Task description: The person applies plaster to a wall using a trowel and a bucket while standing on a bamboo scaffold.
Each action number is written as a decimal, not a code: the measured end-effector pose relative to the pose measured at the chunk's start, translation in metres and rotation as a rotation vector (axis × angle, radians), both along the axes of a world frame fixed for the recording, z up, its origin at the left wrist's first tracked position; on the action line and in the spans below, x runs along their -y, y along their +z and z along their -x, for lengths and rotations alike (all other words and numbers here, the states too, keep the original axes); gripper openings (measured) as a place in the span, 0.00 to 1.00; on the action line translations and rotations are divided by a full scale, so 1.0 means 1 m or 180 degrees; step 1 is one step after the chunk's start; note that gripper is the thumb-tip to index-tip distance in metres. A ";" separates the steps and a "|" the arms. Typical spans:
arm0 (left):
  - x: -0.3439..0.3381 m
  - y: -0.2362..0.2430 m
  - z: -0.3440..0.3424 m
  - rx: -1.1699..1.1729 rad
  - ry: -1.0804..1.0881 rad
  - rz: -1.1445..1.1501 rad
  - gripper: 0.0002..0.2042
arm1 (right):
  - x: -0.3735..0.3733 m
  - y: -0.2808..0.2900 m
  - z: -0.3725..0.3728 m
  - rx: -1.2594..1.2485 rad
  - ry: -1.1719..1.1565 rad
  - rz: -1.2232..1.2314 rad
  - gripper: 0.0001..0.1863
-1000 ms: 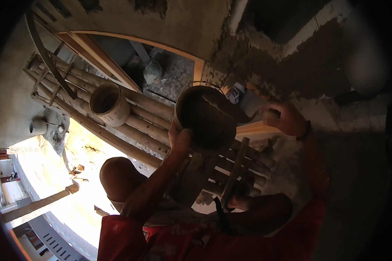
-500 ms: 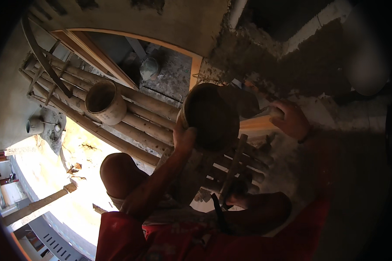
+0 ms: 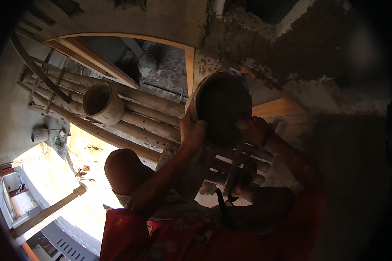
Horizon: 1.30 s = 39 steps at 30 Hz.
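My left hand [image 3: 193, 132] grips the near left side of a round bucket [image 3: 190, 101], with its thumb over the rim. The bucket is tilted, its mouth facing me, and its inside is very dark. At the bucket's right rim, my right hand [image 3: 256, 131] is closed round the handle of a trowel. The trowel's blade is hidden in the shadow at the bucket's mouth. A second bucket [image 3: 113, 109], pale and crusted, stands to the left on a platform of bamboo poles [image 3: 146, 137].
Ahead is a wooden frame [image 3: 189, 65] round an opening, with a pail [image 3: 147, 65] beyond. Rough, partly plastered wall [image 3: 300, 56] rises at the right. A curved dark strip [image 3: 35, 65] arches over the poles' left end. Bright ground [image 3: 89, 152] lies below left, near another small bucket [image 3: 40, 134].
My right hand has moved left and down with the trowel, from beside the wall to the bucket's rim. The bucket has shifted slightly right in my left hand.
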State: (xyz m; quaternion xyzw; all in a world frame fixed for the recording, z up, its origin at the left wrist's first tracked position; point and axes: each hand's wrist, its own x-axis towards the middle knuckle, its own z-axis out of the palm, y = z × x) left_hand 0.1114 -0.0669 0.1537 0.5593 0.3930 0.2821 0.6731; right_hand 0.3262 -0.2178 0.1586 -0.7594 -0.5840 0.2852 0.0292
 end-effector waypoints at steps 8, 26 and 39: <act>-0.003 0.000 0.002 0.0411 0.0210 0.0532 0.26 | 0.007 0.035 -0.010 -0.0265 -0.0078 -0.0825 0.22; -0.014 -0.025 0.015 -0.0200 0.0577 0.0585 0.30 | -0.007 0.173 -0.121 -0.0014 -0.1021 -0.1660 0.22; 0.000 -0.009 0.001 -0.0318 0.0167 0.0098 0.29 | -0.017 0.022 -0.004 0.1307 0.0416 0.0160 0.15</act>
